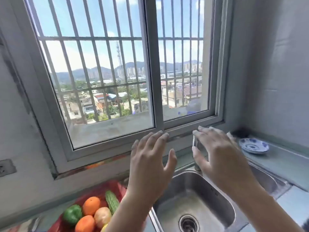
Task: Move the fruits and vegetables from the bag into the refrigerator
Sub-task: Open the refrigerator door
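Note:
A red bag [100, 190] lies open on the counter at the lower left. In it I see two oranges [91, 205], a green pepper [72, 214], an onion [102, 216] and a bumpy green cucumber [112, 201]. My left hand [150, 164] is raised in front of the window, fingers spread, holding nothing. My right hand [217, 158] is raised beside it over the sink, also spread and empty. Both hands are above and to the right of the bag, not touching it. No refrigerator is in view.
A steel sink [200, 181] with a drain [189, 223] sits below my hands, its tap partly hidden behind my right hand. A blue-and-white dish [254, 145] rests on the counter ledge at right. A barred window [127, 72] fills the wall ahead. A wall socket [6, 167] is at the left.

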Demonstrator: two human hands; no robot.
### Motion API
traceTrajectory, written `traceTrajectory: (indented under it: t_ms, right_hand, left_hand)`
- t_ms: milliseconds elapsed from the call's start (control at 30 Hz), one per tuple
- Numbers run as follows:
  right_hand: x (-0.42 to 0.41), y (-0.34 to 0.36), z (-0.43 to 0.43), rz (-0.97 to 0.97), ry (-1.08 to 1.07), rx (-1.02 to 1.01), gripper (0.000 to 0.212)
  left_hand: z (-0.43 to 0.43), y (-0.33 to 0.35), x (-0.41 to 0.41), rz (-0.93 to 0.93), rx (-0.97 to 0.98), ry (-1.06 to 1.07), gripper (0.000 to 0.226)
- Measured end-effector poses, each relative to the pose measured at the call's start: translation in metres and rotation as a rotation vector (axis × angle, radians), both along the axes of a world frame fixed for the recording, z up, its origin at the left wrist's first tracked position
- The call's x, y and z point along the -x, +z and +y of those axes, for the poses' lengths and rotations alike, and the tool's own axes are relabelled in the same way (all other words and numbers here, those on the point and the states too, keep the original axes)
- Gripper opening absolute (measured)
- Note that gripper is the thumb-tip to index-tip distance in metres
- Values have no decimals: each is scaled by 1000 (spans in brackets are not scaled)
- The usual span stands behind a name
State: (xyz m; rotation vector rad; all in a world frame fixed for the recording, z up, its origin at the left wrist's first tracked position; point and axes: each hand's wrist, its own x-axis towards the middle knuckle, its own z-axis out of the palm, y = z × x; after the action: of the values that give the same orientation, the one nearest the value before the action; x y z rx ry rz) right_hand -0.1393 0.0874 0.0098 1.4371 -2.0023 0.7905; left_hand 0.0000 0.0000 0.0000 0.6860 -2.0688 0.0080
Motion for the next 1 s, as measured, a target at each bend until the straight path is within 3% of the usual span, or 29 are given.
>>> traceTrajectory:
  t_ms: [100,533,800,1000]
  right_hand:
    - [7,-10,23,12,-98,25,48]
    - [56,-30,200,30,-560,59,46]
    - [102,-30,352,55,-780,79,35]
    - [127,-31,488,63,-986,54,40]
  left_hand:
    - [8,-15,20,16,-13,-107,42]
    - [136,-34,138,6,-11,-611,41]
    - [282,-27,222,62,1,-871,38]
    - [415,-23,280,48,52,-1039,40]
